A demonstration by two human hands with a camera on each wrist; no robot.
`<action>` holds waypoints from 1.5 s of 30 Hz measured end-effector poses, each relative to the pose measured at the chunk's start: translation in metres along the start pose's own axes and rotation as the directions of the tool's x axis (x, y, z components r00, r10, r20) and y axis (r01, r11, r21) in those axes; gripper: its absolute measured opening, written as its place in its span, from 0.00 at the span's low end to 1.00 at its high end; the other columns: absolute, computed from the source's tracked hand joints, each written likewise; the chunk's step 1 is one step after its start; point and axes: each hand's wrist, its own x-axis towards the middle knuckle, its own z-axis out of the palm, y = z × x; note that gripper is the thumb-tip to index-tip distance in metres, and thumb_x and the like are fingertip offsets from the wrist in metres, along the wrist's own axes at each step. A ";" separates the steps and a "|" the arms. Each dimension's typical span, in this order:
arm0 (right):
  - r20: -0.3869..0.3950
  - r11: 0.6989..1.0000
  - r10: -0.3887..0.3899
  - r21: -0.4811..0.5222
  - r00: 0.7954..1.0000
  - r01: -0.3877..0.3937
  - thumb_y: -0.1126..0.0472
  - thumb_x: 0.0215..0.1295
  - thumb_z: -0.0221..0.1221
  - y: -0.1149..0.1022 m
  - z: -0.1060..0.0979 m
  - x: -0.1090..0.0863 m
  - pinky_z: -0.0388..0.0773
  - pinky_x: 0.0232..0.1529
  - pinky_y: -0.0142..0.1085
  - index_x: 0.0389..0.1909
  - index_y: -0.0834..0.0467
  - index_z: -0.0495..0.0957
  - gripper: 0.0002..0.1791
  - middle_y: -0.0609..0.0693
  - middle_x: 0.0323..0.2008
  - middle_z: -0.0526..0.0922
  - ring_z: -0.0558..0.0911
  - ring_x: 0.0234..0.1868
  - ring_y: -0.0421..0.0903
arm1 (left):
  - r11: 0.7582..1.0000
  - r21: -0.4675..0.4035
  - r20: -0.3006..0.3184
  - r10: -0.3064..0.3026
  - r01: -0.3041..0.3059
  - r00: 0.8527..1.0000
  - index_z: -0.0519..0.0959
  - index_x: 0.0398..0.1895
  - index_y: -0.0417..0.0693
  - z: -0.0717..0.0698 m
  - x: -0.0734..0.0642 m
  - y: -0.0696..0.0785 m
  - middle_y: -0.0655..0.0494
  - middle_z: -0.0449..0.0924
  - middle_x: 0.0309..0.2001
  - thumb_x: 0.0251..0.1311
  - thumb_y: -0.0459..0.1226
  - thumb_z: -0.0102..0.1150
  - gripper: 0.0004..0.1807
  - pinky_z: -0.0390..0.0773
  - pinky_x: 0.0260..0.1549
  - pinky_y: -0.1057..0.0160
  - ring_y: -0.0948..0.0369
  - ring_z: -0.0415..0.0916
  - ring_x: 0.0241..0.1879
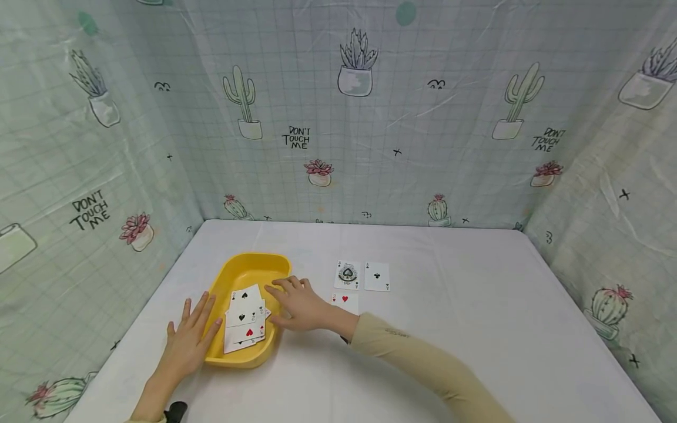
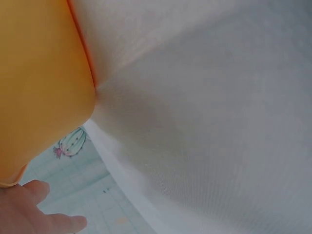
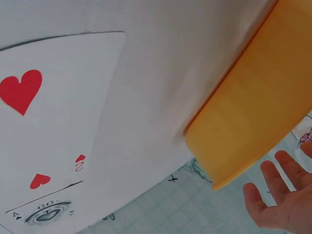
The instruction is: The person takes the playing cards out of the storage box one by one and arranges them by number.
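A yellow plastic tub (image 1: 248, 264) holds several loosely piled playing cards, with a two of spades (image 1: 251, 305) on top and a heart card (image 1: 240, 333) partly covered below it. My left hand (image 1: 189, 339) rests at the tub's left rim, fingers straight and spread. Over the right rim reaches my right hand (image 1: 304, 306), its fingers parted and nothing held between them. The right wrist view shows those fingers (image 3: 278, 178) relaxed beside the tub's wall (image 3: 253, 112). A two of hearts (image 1: 345, 301) lies just beyond the right wrist, its lower part hidden by the forearm.
Behind the two of hearts, an ace of spades (image 1: 347, 275) and an ace of clubs (image 1: 377, 277) lie side by side, face up. The white-covered table (image 1: 476, 305) meets cactus-printed curtains (image 1: 402, 176) at its back and sides.
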 end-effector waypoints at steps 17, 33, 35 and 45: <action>0.171 0.989 0.064 -0.141 0.983 -0.040 0.35 0.56 0.48 -0.019 0.010 0.042 0.53 0.63 0.51 0.66 0.45 0.55 0.37 0.46 0.64 0.61 0.58 0.63 0.47 | 1.000 -0.007 -0.016 0.009 -0.009 1.000 0.45 0.70 0.50 -0.002 0.000 0.001 0.43 0.45 0.69 0.66 0.52 0.33 0.33 0.40 0.49 0.23 0.39 0.32 0.68; 0.313 0.970 0.204 -0.193 0.928 -0.148 0.30 0.54 0.46 -0.038 0.030 0.075 0.57 0.65 0.46 0.67 0.40 0.49 0.41 0.41 0.67 0.55 0.56 0.67 0.43 | 1.000 -0.002 -0.004 0.022 -0.022 1.000 0.44 0.70 0.50 -0.003 0.001 0.001 0.43 0.45 0.70 0.66 0.52 0.33 0.32 0.41 0.48 0.23 0.38 0.33 0.68; 0.316 0.966 0.217 -0.207 0.923 -0.156 0.30 0.54 0.45 -0.039 0.033 0.077 0.57 0.65 0.46 0.68 0.40 0.48 0.41 0.41 0.68 0.54 0.55 0.68 0.43 | 1.000 -0.001 0.002 0.022 -0.022 1.000 0.44 0.70 0.50 -0.003 0.000 0.001 0.43 0.45 0.70 0.66 0.52 0.32 0.33 0.41 0.48 0.23 0.38 0.33 0.68; 0.336 0.950 0.265 -0.251 0.904 -0.185 0.29 0.54 0.45 -0.040 0.038 0.085 0.53 0.66 0.48 0.68 0.41 0.46 0.42 0.42 0.68 0.53 0.54 0.68 0.43 | 1.000 0.006 0.004 0.012 -0.012 1.000 0.44 0.70 0.49 -0.004 0.002 0.001 0.42 0.45 0.69 0.66 0.52 0.33 0.33 0.41 0.49 0.23 0.38 0.33 0.68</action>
